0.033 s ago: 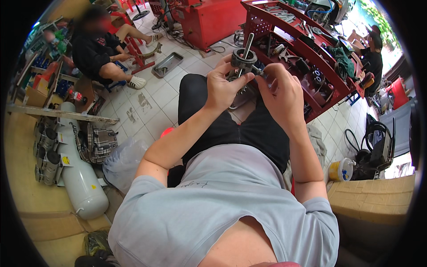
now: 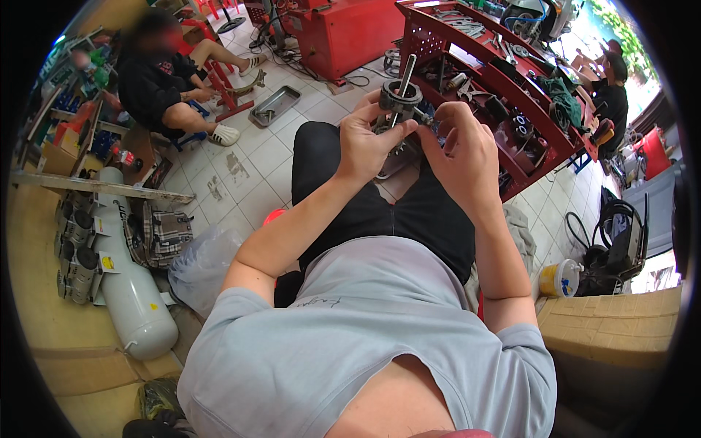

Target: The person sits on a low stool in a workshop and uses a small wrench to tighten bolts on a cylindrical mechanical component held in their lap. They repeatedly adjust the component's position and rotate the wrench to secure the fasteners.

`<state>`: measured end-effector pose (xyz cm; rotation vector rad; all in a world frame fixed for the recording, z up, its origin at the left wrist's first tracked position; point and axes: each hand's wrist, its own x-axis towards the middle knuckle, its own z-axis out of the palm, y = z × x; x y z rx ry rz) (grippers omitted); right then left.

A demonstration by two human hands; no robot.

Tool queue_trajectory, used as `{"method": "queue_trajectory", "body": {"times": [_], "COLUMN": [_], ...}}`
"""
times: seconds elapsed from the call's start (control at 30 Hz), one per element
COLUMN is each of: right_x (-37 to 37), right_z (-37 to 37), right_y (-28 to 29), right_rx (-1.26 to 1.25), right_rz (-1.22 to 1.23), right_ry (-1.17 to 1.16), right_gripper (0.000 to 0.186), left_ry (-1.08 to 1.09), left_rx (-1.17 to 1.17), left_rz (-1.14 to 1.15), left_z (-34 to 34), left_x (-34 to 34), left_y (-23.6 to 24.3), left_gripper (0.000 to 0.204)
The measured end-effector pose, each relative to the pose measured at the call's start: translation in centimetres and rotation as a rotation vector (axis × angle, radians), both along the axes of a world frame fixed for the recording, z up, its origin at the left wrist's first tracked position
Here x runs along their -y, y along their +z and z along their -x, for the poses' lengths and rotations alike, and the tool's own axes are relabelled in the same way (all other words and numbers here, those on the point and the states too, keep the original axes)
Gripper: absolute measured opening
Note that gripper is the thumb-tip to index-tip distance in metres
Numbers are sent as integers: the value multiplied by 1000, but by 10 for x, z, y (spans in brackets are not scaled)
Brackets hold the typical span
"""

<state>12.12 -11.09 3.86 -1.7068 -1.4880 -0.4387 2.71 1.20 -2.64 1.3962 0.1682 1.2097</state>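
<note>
Metal part (image 2: 410,101): up in front of the person, above the gap between the knees, held by hand; its round ring end faces up, seemingly so that the inside can be seen.
Rod (image 2: 409,69): bright and slim, slanting up through the ring and out past its upper edge; the grip sits lower down, which likely leaves this end free.
Left hand (image 2: 363,142): closed around the part's left side, thumb across the near face, fingers behind; this seems to be the steadying hold.
Right hand (image 2: 464,150): fingers half curled, tips close by the short stub on the part's right side; I cannot tell whether they pinch it. With the left hand bearing the part, these fingers look spared for finer handling.
Knees: in black trousers (image 2: 318,164), spread apart; a metal tray (image 2: 388,174) shows partly between them, under the part, perhaps placed there to catch drips or loose bits.
Tool cart (image 2: 504,157): red, beyond the right hand; spanners (image 2: 464,28) lie toward its far left corner, a green cloth (image 2: 561,102) toward its right end, probably kept within reach.
Floor tray (image 2: 288,93): shallow, with a small piece (image 2: 266,115) near its left corner, likely so that it cannot roll away.
</note>
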Motion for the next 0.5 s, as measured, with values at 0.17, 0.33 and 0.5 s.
{"method": "queue_trajectory", "body": {"times": [0.17,0.33,0.5], "right_x": [3,2,2], "right_z": [-5,5,-3], "right_y": [1,2,0], "right_rx": [-43,-54,-77], "right_rz": [249,5,149], "right_ry": [-48,-9,-31], "right_gripper": [24,22,23], "left_ry": [-3,-27,-30], "left_rx": [8,14,27], "left_rz": [2,21,41], "left_z": [0,0,-1], "left_x": [0,0,2], "left_y": [-2,-2,0], "left_gripper": [27,26,24]}}
